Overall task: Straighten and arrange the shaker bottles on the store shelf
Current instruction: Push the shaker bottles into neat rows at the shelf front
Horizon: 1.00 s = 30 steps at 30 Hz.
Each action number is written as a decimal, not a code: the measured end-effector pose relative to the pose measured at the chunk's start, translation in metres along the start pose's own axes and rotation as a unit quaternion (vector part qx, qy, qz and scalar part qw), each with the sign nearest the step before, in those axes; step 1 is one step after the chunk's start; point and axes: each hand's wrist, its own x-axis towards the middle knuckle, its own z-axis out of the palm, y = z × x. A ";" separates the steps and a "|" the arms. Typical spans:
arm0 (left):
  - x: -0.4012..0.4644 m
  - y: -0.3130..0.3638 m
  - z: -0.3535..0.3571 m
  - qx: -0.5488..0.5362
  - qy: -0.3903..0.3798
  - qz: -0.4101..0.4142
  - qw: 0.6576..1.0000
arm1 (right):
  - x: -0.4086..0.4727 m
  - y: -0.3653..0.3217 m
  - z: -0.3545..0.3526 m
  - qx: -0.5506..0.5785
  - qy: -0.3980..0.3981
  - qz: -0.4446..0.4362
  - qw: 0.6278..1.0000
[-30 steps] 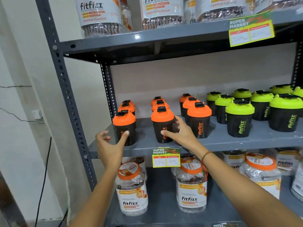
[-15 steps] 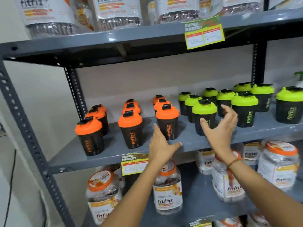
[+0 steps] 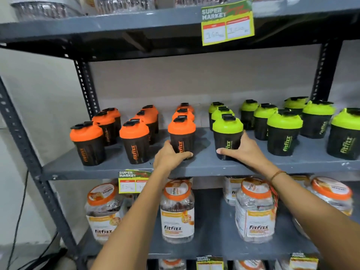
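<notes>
Black shaker bottles stand in rows on the grey middle shelf, orange-lidded ones on the left and green-lidded ones on the right. My left hand grips the base of the front orange-lidded shaker of the third orange row. My right hand wraps the base of the front green-lidded shaker of the first green row. Both bottles stand upright on the shelf. Other front shakers are an orange-lidded one to the left and a green-lidded one to the right.
Clear Fitfizz jars with orange lids fill the shelf below. A price tag hangs on the middle shelf's front edge and another price tag on the upper shelf. A grey upright post bounds the left side.
Both hands were open in the air in front of the shelf. Now the left hand has closed on an orange-lidded shaker and the right on a green-lidded one. The view came closer.
</notes>
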 end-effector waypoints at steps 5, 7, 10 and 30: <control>-0.008 0.000 0.004 0.043 0.045 0.025 0.998 | 0.001 0.007 -0.002 0.043 0.008 0.002 0.999; -0.011 0.000 0.004 0.044 0.056 0.036 0.997 | 0.000 0.007 -0.002 0.047 0.009 0.000 0.999; -0.013 -0.001 0.002 0.037 0.057 0.043 0.997 | -0.003 0.007 -0.002 0.051 0.014 -0.001 0.999; -0.078 0.031 0.038 -0.242 0.285 0.183 0.909 | -0.051 0.002 -0.025 0.126 0.248 -0.075 0.957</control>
